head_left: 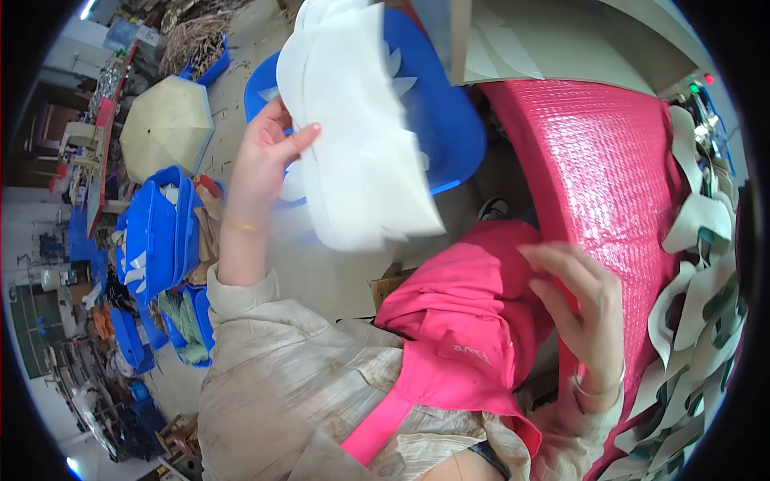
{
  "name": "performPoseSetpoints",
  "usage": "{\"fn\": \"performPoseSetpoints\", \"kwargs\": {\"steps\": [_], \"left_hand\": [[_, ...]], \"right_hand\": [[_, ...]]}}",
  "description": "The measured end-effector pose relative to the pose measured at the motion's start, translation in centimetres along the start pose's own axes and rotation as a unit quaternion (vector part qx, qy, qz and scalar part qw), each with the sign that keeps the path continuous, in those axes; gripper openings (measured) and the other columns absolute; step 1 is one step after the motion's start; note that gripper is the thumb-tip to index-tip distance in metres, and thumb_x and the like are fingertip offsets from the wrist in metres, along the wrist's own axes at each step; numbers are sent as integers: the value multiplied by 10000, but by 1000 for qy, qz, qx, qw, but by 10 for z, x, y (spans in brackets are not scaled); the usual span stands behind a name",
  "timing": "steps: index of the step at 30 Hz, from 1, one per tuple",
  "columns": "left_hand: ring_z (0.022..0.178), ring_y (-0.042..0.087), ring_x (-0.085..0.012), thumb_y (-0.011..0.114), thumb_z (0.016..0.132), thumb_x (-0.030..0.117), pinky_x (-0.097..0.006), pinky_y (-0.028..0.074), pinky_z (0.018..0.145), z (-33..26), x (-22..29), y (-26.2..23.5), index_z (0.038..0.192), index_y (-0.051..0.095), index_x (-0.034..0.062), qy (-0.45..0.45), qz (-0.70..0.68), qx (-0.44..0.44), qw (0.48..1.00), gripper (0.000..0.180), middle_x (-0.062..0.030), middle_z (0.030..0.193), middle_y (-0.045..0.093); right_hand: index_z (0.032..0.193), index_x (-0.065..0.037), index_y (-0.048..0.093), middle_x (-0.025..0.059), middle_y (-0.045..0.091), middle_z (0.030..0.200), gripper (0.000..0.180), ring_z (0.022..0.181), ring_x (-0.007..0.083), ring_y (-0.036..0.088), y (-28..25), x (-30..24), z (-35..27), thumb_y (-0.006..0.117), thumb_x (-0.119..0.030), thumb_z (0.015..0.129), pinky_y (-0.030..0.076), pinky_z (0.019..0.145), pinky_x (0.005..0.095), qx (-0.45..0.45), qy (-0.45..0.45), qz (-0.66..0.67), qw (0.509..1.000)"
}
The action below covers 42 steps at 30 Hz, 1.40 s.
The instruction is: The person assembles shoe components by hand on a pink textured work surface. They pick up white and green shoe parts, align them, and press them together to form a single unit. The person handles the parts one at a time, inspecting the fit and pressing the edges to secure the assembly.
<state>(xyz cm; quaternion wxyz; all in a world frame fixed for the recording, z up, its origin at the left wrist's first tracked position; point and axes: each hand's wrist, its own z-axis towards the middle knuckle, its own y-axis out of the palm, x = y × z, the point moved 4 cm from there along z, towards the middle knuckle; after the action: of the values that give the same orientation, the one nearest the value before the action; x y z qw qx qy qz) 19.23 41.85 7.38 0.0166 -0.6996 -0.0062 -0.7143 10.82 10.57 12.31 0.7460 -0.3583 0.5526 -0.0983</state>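
Note:
My left hand is raised at the upper middle, its thumb and fingers pinching the edge of a few white cut sheets with scalloped edges. The sheets overlap, and their outlines are a little blurred. They hang over a large blue plastic tub, which has more white pointed pieces in it. To the right, my right hand holds nothing. Its fingers are apart and loosely bent, beside the pink plastic-covered surface.
White curved cut pieces lie piled along the far right of the pink cover. A pale board stands at the upper right. Stacked blue tubs, a cream umbrella and a bundle of brown strips are on the left.

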Motion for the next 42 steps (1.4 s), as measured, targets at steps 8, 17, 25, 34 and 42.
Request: {"fn": "performPoseSetpoints", "kwargs": {"steps": [8, 17, 25, 34, 42], "left_hand": [[836, 578, -134, 612, 770, 11, -267, 472, 745, -12, -27, 216, 1042, 515, -13, -93, -246, -199, 944, 290, -79, 956, 594], [635, 583, -99, 564, 861, 198, -226, 466, 565, -33, -114, 273, 974, 582, 15, -102, 233, -347, 903, 216, -86, 811, 603], [606, 596, -108, 587, 839, 108, -203, 481, 555, -96, -144, 301, 961, 591, -21, -249, -159, -366, 882, 178, -69, 724, 627], [596, 616, -146, 564, 847, 88, -236, 511, 523, -95, -176, 301, 805, 553, -46, -268, -146, -316, 898, 141, -124, 699, 624], [549, 590, -119, 562, 853, 83, -214, 482, 500, -102, -182, 305, 793, 544, -25, -264, -194, -296, 897, 125, -100, 663, 617]], "right_hand": [[1114, -98, 530, 115, 473, 892, 498, 702, 219, 498, -44, 60, -21, 634, 50, 651, 431, 636, 295, 180, 102, -135, 969], [1055, -49, 542, 163, 508, 1049, 451, 971, 350, 490, -47, 160, -104, 658, -29, 620, 410, 856, 417, 199, 107, -246, 942], [1009, -57, 575, 101, 567, 945, 419, 886, 273, 550, -16, 135, -110, 664, 20, 606, 466, 729, 336, 22, 78, -156, 984], [967, 6, 608, 27, 605, 702, 230, 528, 71, 552, -196, 253, -23, 566, -188, 851, 430, 481, 180, 268, 265, 60, 924], [1043, 64, 530, 151, 590, 961, 321, 846, 170, 602, -345, 303, 121, 611, -135, 805, 506, 741, 249, 442, 140, 77, 883]]}}
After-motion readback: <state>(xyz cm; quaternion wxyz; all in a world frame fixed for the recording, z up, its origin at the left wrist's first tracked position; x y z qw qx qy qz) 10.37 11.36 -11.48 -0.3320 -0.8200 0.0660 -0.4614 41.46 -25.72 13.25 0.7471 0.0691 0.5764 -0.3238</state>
